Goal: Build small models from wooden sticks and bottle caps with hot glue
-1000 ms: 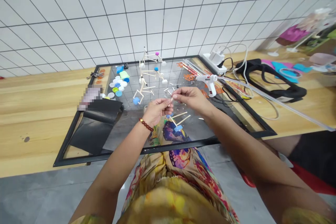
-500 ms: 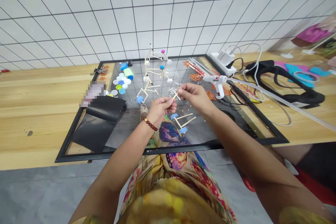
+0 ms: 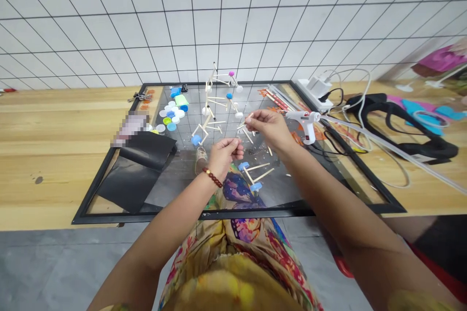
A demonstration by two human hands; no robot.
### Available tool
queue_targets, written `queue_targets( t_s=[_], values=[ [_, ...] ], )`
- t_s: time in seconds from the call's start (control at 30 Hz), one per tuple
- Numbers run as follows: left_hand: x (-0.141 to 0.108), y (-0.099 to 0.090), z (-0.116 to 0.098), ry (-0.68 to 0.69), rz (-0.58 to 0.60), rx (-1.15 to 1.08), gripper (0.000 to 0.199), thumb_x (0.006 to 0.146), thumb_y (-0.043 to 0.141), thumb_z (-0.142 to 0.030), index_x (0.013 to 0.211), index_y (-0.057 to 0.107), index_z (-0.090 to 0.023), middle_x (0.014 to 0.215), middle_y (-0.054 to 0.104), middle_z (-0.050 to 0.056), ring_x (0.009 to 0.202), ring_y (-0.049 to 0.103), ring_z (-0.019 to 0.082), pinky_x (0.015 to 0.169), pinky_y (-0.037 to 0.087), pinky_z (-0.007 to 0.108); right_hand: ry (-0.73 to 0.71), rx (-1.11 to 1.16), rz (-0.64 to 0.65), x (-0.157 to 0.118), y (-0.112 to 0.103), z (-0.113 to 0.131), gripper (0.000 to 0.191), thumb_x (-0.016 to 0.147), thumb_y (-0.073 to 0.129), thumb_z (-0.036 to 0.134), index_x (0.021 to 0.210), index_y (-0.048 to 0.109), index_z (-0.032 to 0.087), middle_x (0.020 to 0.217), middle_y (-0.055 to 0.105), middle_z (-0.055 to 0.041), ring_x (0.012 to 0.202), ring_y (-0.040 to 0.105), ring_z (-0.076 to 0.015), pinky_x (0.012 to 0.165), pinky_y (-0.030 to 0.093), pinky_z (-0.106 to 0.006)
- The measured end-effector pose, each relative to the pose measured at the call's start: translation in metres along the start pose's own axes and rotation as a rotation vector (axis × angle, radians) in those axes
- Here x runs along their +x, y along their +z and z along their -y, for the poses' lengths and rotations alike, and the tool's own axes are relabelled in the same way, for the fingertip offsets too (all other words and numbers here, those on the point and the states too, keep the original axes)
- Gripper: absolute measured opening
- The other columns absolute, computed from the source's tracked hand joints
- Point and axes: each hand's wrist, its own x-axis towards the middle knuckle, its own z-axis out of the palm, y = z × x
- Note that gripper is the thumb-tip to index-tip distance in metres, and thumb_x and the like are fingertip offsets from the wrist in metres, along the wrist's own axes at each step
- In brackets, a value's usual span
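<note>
Head view: R hand (image 3: 270, 129) is pinching a short stick (image 3: 251, 115) btwn thumb & index, just above the glass-topped board (image 3: 189, 189). L hand (image 3: 223, 155) is hovering nearby, lower & to the left, not touching R hand; its fingers are curling in w/ thumb close to index, can't tell if fully closed or gripping sth. Stick frame w/ 2 blue caps (image 3: 249, 176) is lying on the board just below & right of L hand. Stick models (image 3: 206, 124) are standing behind L hand, toward the tiled wall (image 3: 207, 24). White glue gun (image 3: 308, 129) is resting right of R hand; loose bottle caps (image 3: 174, 113) are sitting at far left, behind black sheets (image 3: 131, 175).
</note>
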Motion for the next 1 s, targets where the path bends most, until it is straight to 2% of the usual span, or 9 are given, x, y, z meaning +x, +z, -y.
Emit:
queue_targets(
  t_s=[0.17,0.27,0.43,0.5,0.57,0.7,0.83,1.0],
  values=[
    [0.002,0.000,0.004,-0.025,-0.015,-0.016,0.011,0.083,0.073,-0.019,0.078,0.066,-0.010,0.061,0.063,-0.001,0.051,0.056,0.006,0.055,0.046,0.020,0.000,-0.123,-0.024,0.053,0.012,-0.016,0.026,0.056,0.080,0.034,0.070,0.066,0.017,0.067,0.062,0.0011,0.060,0.052,-0.0107,0.061,0.044,-0.027],
    [0.002,0.000,0.005,-0.013,-0.011,-0.036,0.013,0.081,0.076,-0.021,0.078,0.068,-0.011,0.062,0.063,0.000,0.052,0.057,0.007,0.054,0.046,0.020,0.014,-0.190,-0.085,0.074,0.020,-0.025,0.021,0.059,0.074,0.026,0.074,0.063,0.016,0.069,0.063,0.0011,0.062,0.055,-0.0114,0.065,0.045,-0.028],
    [0.002,0.001,0.008,-0.025,-0.011,-0.059,0.009,0.084,0.071,-0.018,0.078,0.069,-0.011,0.062,0.064,0.000,0.051,0.057,0.007,0.053,0.046,0.020,-0.042,-0.406,-0.210,0.083,0.027,-0.030,0.044,0.064,0.069,0.019,0.106,0.058,0.016,0.076,0.068,0.0010,0.067,0.063,-0.0155,0.071,0.049,-0.031],
    [0.001,0.001,0.008,-0.039,-0.005,-0.064,0.009,0.084,0.070,-0.017,0.077,0.069,-0.011,0.062,0.064,0.000,0.051,0.057,0.007,0.053,0.045,0.020,-0.075,-0.492,-0.225,0.083,0.028,-0.030,0.047,0.065,0.069,0.019,0.111,0.057,0.017,0.077,0.070,0.0007,0.071,0.066,-0.0176,0.076,0.050,-0.033],
    [0.001,0.002,0.009,-0.047,0.004,-0.063,0.010,0.085,0.069,-0.017,0.076,0.069,-0.012,0.062,0.063,0.000,0.051,0.056,0.007,0.052,0.045,0.020,-0.081,-0.575,-0.230,0.084,0.030,-0.031,0.040,0.066,0.069,0.018,0.105,0.061,0.016,0.077,0.071,-0.0004,0.073,0.067,-0.0195,0.079,0.051,-0.035],
    [0.000,0.003,0.009,-0.056,0.014,-0.055,0.011,0.085,0.070,-0.017,0.076,0.069,-0.012,0.062,0.063,0.000,0.050,0.056,0.006,0.052,0.045,0.020,-0.066,-0.639,-0.229,0.086,0.033,-0.033,0.013,0.071,0.065,0.020,0.083,0.068,0.015,0.074,0.071,-0.0042,0.075,0.068,-0.0218,0.077,0.050,-0.035],
    [0.000,0.004,0.008,-0.070,0.016,-0.058,0.011,0.085,0.069,-0.016,0.075,0.069,-0.012,0.062,0.062,0.000,0.051,0.055,0.006,0.052,0.045,0.019,-0.081,-0.654,-0.205,0.087,0.031,-0.030,0.014,0.079,0.060,0.025,0.078,0.070,0.015,0.069,0.070,-0.0048,0.068,0.065,-0.0199,0.071,0.049,-0.034],
    [-0.001,0.005,0.007,-0.088,0.007,-0.060,0.015,0.088,0.063,-0.012,0.074,0.069,-0.012,0.061,0.062,0.000,0.051,0.054,0.006,0.051,0.044,0.019,-0.072,-0.710,-0.224,0.086,0.027,-0.027,0.012,0.074,0.068,0.026,0.074,0.072,0.015,0.068,0.069,-0.0045,0.068,0.062,-0.0189,0.069,0.046,-0.032]
  ],
)
